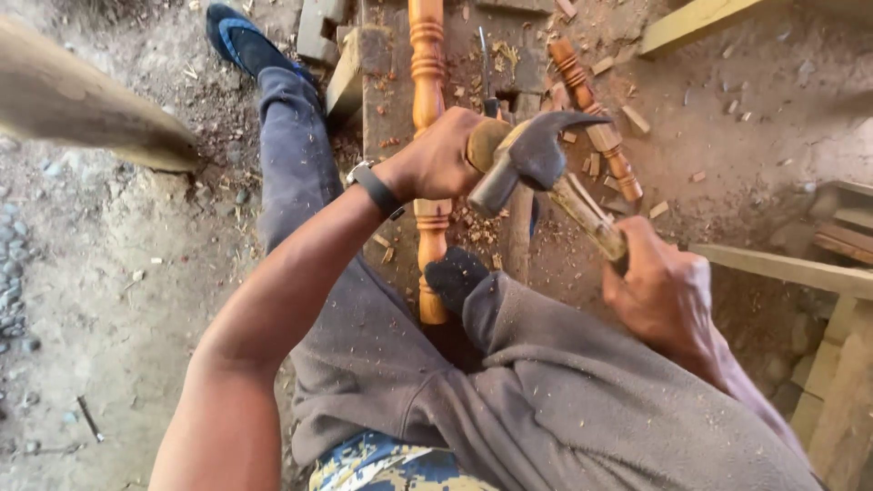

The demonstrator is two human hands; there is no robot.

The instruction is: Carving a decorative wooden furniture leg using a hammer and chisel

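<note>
Centre frame: left hand (435, 164) clenched around a round-topped wooden chisel handle (485, 143) over the turned orange wooden spindle (427, 136); right hand (659, 291) grips the steel claw hammer (532, 159), raised. Chips everywhere, carving looks well underway.

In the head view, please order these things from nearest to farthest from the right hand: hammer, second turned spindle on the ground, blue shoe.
1. Hammer: held in the right hand.
2. Second turned spindle: on the ground, beyond the hammer head.
3. Blue shoe: far upper left.
</note>
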